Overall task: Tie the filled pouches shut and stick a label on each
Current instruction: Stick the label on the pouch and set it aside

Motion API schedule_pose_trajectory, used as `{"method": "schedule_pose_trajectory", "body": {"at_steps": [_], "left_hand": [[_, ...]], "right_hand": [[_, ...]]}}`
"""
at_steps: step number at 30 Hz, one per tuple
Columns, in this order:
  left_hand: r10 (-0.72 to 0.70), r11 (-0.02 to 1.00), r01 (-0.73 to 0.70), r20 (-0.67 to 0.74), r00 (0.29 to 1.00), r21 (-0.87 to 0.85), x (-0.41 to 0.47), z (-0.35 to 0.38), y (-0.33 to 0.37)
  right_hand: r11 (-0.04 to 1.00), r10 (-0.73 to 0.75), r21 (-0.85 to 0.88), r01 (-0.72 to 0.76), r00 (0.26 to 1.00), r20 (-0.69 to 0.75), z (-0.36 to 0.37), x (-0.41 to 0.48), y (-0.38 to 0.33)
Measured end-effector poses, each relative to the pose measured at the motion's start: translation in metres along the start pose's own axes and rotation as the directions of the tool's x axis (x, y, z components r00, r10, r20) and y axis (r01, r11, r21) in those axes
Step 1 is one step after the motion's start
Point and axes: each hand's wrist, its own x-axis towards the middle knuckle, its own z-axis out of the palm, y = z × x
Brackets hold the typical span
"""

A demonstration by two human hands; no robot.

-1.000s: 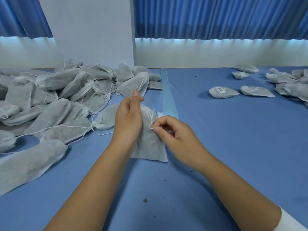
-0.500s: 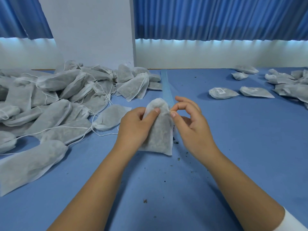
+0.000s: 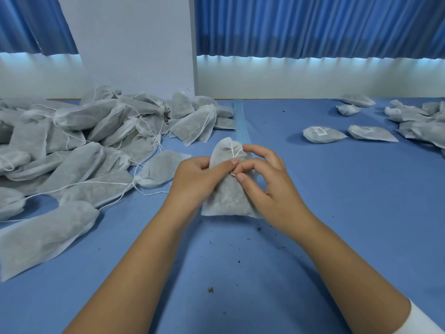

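A filled grey-white pouch (image 3: 228, 196) stands upright at the middle of the blue table, its bottom edge on the surface. My left hand (image 3: 199, 179) grips its left side, thumb pressed across the front. My right hand (image 3: 267, 186) is at its right side, thumb and forefinger pinching the white drawstring (image 3: 234, 154) that runs down from the gathered neck. The pouch's lower right corner is hidden behind my right hand.
A big heap of filled pouches (image 3: 79, 145) with loose strings covers the table's left. Labelled pouches (image 3: 322, 134) lie at the right and far right. A pale blue strip (image 3: 242, 119) runs back from the held pouch. Dark crumbs dot the table near me.
The pouch went from tilted with its neck pulled apart to upright and gathered. My right hand moved from the pouch's top down its front, now pinching the string there.
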Motion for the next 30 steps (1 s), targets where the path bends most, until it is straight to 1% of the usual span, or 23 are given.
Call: {"method": "schedule_pose_trajectory", "body": {"at_steps": [2, 3, 5, 7, 9, 11, 14, 17, 18, 21, 24, 27, 30], "left_hand": [[-0.021, 1.000, 0.021, -0.041, 0.999, -0.003, 0.001, -0.001, -0.001], [-0.031, 1.000, 0.031, -0.070, 0.997, -0.001, 0.003, -0.002, -0.001], [-0.036, 0.999, 0.038, -0.146, 0.989, 0.013, 0.007, -0.005, -0.001], [-0.050, 0.999, 0.053, -0.227, 0.973, 0.006, 0.012, -0.011, -0.002], [-0.079, 0.997, 0.074, -0.267, 0.960, -0.027, 0.015, -0.017, -0.003], [-0.105, 0.993, 0.085, -0.293, 0.950, -0.080, 0.018, -0.023, -0.003], [-0.138, 0.987, 0.107, -0.301, 0.944, -0.118, 0.021, -0.027, -0.003], [-0.164, 0.982, 0.136, -0.248, 0.955, -0.129, 0.021, -0.026, -0.005], [-0.170, 0.982, 0.144, -0.230, 0.958, -0.125, 0.022, -0.025, -0.005], [-0.180, 0.981, 0.161, -0.195, 0.964, -0.110, 0.022, -0.024, -0.007], [-0.188, 0.979, 0.171, -0.175, 0.967, -0.108, 0.021, -0.024, -0.006], [-0.195, 0.978, 0.180, -0.154, 0.969, -0.108, 0.020, -0.025, -0.005], [-0.183, 0.974, 0.163, -0.130, 0.974, -0.156, 0.018, -0.023, -0.004]], "right_hand": [[0.996, 0.026, 0.087, -0.027, 1.000, 0.012, -0.002, 0.002, 0.003], [0.993, 0.044, 0.113, -0.043, 0.999, -0.005, -0.003, 0.003, 0.004], [0.992, 0.078, 0.103, -0.071, 0.995, -0.068, -0.008, 0.006, 0.009], [0.993, 0.118, 0.013, -0.117, 0.990, -0.081, -0.013, 0.008, 0.016], [0.980, 0.177, -0.095, -0.177, 0.984, -0.007, -0.015, 0.008, 0.023], [0.966, 0.211, -0.166, -0.197, 0.975, 0.074, -0.014, 0.008, 0.029], [0.956, 0.175, -0.258, -0.138, 0.977, 0.123, -0.010, 0.007, 0.033], [0.943, 0.132, -0.320, -0.088, 0.984, 0.121, -0.007, 0.008, 0.039], [0.948, 0.140, -0.302, -0.098, 0.983, 0.119, -0.005, 0.009, 0.040], [0.970, 0.189, -0.174, -0.172, 0.978, 0.088, 0.004, 0.013, 0.043], [0.977, 0.209, -0.065, -0.205, 0.975, 0.071, 0.009, 0.016, 0.044], [0.976, 0.213, 0.019, -0.215, 0.973, 0.093, 0.010, 0.017, 0.045], [0.969, 0.223, 0.076, -0.235, 0.965, 0.141, 0.006, 0.017, 0.043]]}}
